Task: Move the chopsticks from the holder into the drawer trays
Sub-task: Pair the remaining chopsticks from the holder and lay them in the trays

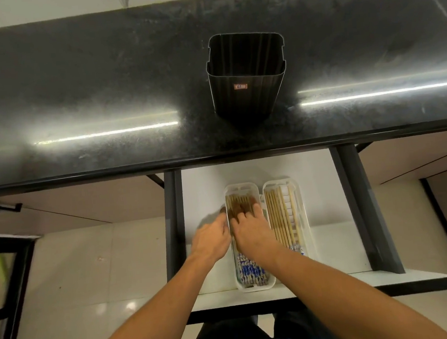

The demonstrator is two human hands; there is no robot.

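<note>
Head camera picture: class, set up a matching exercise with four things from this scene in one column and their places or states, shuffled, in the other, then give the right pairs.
Column one:
1. black holder
2. left tray
3. right tray
4. right hand

Column two:
A. lying flat on chopsticks
B. standing on the dark counter, no chopsticks showing inside
C. holds chopsticks, no hand on it
D. chopsticks with blue-patterned ends, under both hands

Pairs: 1-B, 2-D, 3-C, 4-A
</note>
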